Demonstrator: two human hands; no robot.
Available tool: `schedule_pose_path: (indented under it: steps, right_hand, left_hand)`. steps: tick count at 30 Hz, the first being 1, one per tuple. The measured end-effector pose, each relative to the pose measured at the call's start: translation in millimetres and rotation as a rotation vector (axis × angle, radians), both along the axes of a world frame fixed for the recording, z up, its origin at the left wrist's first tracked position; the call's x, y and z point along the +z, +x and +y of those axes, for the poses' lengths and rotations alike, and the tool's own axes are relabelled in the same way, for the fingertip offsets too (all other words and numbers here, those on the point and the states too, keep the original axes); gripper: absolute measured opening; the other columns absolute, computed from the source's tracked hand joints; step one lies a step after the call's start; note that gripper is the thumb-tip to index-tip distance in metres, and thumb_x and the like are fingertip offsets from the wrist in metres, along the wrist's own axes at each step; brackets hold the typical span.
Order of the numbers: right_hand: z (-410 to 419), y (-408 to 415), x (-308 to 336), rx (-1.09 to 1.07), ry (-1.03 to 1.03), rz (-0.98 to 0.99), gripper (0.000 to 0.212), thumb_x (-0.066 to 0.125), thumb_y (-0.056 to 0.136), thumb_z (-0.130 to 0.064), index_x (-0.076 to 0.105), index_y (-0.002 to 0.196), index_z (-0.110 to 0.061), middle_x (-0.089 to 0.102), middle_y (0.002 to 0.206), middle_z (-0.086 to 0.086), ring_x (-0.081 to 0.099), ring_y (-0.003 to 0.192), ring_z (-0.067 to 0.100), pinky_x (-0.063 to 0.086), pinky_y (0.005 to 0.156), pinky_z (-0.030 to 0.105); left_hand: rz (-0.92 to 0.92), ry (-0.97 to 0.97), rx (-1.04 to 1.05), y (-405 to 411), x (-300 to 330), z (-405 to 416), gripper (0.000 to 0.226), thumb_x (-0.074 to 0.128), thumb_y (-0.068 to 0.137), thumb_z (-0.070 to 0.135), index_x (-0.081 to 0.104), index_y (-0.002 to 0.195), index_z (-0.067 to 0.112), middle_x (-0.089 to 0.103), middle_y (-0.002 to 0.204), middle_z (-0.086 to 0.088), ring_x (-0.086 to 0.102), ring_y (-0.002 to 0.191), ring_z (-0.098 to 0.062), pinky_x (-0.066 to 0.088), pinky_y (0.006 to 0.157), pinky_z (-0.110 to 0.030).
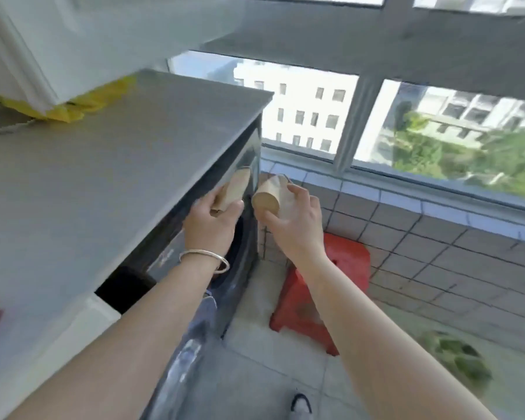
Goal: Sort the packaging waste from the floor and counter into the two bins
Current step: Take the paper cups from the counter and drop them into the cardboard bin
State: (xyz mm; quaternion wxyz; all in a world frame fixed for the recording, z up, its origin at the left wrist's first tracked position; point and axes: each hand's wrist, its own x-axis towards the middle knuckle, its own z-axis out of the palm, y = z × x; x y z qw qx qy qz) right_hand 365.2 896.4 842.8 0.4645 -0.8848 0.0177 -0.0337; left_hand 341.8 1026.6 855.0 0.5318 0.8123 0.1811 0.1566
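Observation:
My left hand (208, 219) grips a brown paper cup (235, 187), held just past the counter's front edge with its mouth pointing away. My right hand (294, 219) holds a second brown paper cup (269, 197) on its side, its round base facing me. The two cups are close together but apart. A silver bangle circles my left wrist. No bin is in view. The picture is blurred by motion.
A grey counter (88, 177) runs along the left over a dark-fronted machine (246, 165). Yellow plastic (70, 107) lies under a white appliance at the back of the counter. A red plastic stool (322, 286) stands on the tiled floor, with green leafy stuff (458, 359) to its right.

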Motion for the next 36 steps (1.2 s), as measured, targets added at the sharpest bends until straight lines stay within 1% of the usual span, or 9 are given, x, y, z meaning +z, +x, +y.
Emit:
schedule_pose_path:
  steps: [7,10,15,18,22,24,28,33,36]
  right_hand:
    - [-186,-101,-62,-0.497,-0.022,0.189,0.071,0.063,0.078,-0.053,0.038,0.137,-0.022,0.04,0.134,0.006,0.035,0.125,0.024,0.035,0.107,0.039]
    - [-256,-150,-94,-0.674,-0.009,0.297,0.072,0.064,0.077,-0.052,0.039,0.136,-0.019,0.04,0.135,0.008,0.036,0.126,0.024,0.032,0.106,0.035]
    - [-362,-231,-153,-0.873,-0.004,0.513,0.079,0.056,0.07,-0.063,0.041,0.137,-0.025,0.043,0.136,0.002,0.037,0.125,0.023,0.03,0.104,0.03]
    - [-416,-269,-203,-0.887,-0.148,0.664,0.093,0.028,0.053,-0.073,0.043,0.134,-0.031,0.05,0.133,-0.002,0.041,0.119,0.023,0.033,0.099,0.032]
    - [-471,-303,-255,-0.963,-0.142,0.813,0.092,0.021,0.053,-0.073,0.048,0.129,-0.029,0.052,0.13,-0.001,0.043,0.119,0.024,0.034,0.095,0.032]
    - [-494,-312,-276,-0.989,-0.096,0.847,0.089,0.026,0.057,-0.073,0.047,0.131,-0.028,0.052,0.13,0.0,0.043,0.12,0.025,0.033,0.096,0.033]
    - [-548,-312,-326,-1.078,0.057,0.877,0.07,0.056,0.075,-0.057,0.043,0.134,-0.022,0.049,0.132,0.005,0.039,0.125,0.026,0.03,0.102,0.032]
    - [-608,-299,-404,-1.144,0.225,0.945,0.066,0.057,0.08,-0.054,0.046,0.133,-0.016,0.049,0.134,0.008,0.038,0.127,0.028,0.029,0.104,0.034]
    - [-648,-291,-452,-1.199,0.354,0.914,0.058,0.057,0.086,-0.043,0.048,0.132,-0.01,0.05,0.133,0.013,0.039,0.127,0.029,0.032,0.104,0.035]
  left_hand:
    - [0.138,-0.002,-0.517,-35,-52,-200,0.041,0.062,0.082,0.029,0.06,0.122,0.029,0.061,0.115,0.006,0.058,0.102,-0.014,0.045,0.09,-0.026]
    - [0.223,-0.01,-0.703,-68,-82,-284,0.044,0.064,0.08,0.03,0.059,0.124,0.027,0.061,0.118,0.002,0.061,0.105,-0.02,0.048,0.097,-0.037]
    - [0.412,0.041,-0.907,-116,-135,-409,0.045,0.064,0.079,0.031,0.059,0.124,0.026,0.061,0.117,0.0,0.061,0.104,-0.022,0.049,0.097,-0.041]
    - [0.496,0.058,-0.984,-140,-167,-473,0.042,0.064,0.081,0.028,0.059,0.123,0.026,0.063,0.116,-0.003,0.061,0.104,-0.023,0.048,0.097,-0.039]
    - [0.607,0.109,-1.065,-160,-216,-542,0.034,0.063,0.081,0.027,0.063,0.115,0.028,0.065,0.112,-0.003,0.063,0.098,-0.023,0.049,0.092,-0.035]
    - [0.659,0.124,-1.086,-162,-242,-571,0.032,0.064,0.081,0.028,0.063,0.113,0.026,0.066,0.109,-0.007,0.062,0.089,-0.023,0.048,0.085,-0.032]
    - [0.755,0.145,-1.108,-153,-299,-626,0.03,0.063,0.083,0.028,0.063,0.112,0.022,0.065,0.096,-0.005,0.055,0.079,-0.018,0.042,0.075,-0.027]
    - [0.884,0.205,-1.088,-131,-376,-689,0.028,0.06,0.085,0.029,0.063,0.111,0.022,0.058,0.084,-0.001,0.053,0.079,-0.019,0.037,0.071,-0.026]
    - [0.938,0.252,-1.103,-117,-429,-721,0.026,0.057,0.087,0.028,0.061,0.111,0.02,0.056,0.077,0.0,0.05,0.071,-0.017,0.036,0.059,-0.026]
